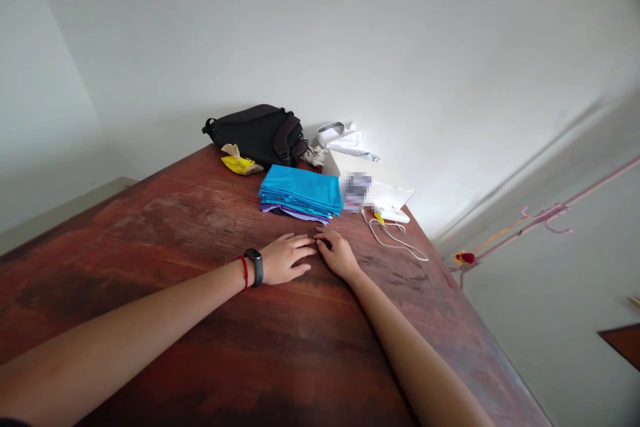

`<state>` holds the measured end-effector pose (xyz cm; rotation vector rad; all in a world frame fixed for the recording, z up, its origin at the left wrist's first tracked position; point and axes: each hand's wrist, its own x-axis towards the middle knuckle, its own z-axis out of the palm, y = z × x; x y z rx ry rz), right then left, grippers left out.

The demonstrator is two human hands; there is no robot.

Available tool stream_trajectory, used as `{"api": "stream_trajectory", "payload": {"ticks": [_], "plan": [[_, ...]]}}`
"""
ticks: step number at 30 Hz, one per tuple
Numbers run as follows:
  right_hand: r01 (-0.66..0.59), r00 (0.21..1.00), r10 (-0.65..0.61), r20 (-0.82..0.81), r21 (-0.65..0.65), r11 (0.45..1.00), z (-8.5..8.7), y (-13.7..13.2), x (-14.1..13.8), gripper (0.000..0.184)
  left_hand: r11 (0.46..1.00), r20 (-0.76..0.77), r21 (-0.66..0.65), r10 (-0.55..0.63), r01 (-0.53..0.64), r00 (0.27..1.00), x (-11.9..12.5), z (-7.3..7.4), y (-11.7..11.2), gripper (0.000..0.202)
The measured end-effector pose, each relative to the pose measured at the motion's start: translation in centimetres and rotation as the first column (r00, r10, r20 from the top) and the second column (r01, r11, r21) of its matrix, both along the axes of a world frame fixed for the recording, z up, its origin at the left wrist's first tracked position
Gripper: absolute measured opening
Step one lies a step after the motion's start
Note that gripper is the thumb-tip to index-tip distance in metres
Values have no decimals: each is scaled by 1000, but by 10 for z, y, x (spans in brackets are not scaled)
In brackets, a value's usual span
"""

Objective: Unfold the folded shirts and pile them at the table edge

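Note:
Both of my hands lie flat on a dark red wooden table (175, 227), fingertips nearly meeting. My left hand (285, 258) has its fingers stretched out and holds nothing; its wrist carries a black band and a red string. My right hand (336, 252) also rests palm down with fingers spread, empty. Just beyond the fingertips sits a stack of folded cloths (300, 193), turquoise on top with purple ones beneath.
A black bag (260, 133) sits at the table's far edge by the wall, with a yellow item (239, 163) in front of it. To the right lie white cloth (345, 140), a white board (390, 193), a white charger (393, 215) and its cable (397, 240). The table's right edge drops to the floor.

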<state>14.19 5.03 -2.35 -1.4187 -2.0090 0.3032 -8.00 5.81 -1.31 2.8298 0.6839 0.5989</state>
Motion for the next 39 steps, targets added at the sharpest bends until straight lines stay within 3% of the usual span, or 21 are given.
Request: {"api": "stream_trajectory", "payload": {"ticks": [39], "plan": [[-20,1000,20,12,0,1000,-1,1,2,23,998,26,-56,-3,5,1000,2,-1,3,39]]}}
